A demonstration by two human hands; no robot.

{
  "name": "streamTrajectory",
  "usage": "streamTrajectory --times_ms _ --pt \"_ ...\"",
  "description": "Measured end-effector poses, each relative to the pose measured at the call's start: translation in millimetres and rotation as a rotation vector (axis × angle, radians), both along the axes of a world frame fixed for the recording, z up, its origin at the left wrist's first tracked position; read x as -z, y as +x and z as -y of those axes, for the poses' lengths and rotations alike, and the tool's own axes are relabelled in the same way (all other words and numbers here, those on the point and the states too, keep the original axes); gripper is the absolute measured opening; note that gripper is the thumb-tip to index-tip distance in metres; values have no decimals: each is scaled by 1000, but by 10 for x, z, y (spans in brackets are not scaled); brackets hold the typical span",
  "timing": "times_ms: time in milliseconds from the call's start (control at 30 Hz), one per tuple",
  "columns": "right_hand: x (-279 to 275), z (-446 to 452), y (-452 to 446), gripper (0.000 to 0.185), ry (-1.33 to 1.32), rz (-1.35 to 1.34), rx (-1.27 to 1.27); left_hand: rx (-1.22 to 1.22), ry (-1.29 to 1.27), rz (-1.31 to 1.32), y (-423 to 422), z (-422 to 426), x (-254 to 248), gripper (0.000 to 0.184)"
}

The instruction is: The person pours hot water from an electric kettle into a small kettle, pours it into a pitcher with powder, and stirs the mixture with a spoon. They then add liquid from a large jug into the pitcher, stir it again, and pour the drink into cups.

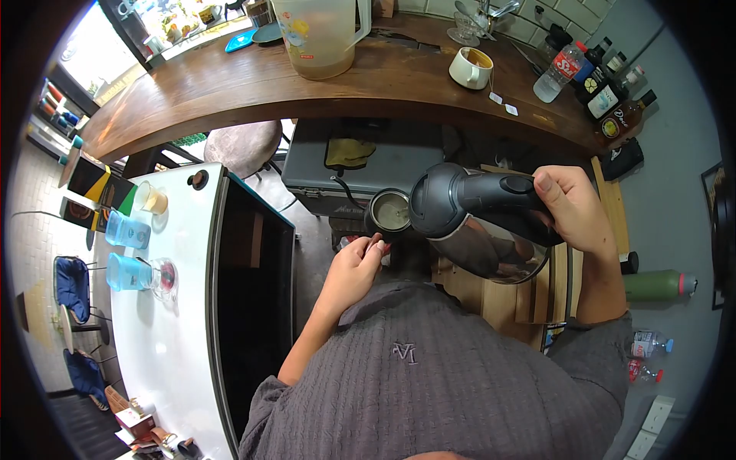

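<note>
My right hand point(573, 205) is wrapped round the black handle of an electric kettle point(498, 249), which has a shiny metal body and a black lid. The kettle lies tilted to the left, its lid end beside the mouth of a dark gooseneck kettle point(376, 225). That smaller kettle has no lid on and shows a pale grey inside; its thin spout points away to the upper left. My left hand point(354, 270) is closed on its handle, mostly hidden by the fingers. Whether water is flowing between the kettles I cannot tell.
Ahead runs a wooden counter point(207, 80) bearing a plastic pitcher point(318, 46), a white cup point(470, 70) with tea-bag tags, and several bottles point(606, 96). At left, a white-topped cabinet point(165, 345) holds blue cups point(127, 271). A grey case point(307, 165) and a stool point(241, 146) stand below.
</note>
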State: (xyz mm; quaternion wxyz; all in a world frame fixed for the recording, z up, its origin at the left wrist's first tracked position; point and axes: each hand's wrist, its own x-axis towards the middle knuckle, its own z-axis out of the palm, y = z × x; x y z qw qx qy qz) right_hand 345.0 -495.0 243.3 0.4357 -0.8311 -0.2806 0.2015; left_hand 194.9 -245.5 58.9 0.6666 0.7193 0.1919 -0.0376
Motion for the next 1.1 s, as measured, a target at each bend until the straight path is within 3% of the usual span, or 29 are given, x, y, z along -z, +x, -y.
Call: streamTrajectory --times_ms 1100 --pt "-46 126 -130 54 -16 29 65 33 -86 -17 52 107 25 33"
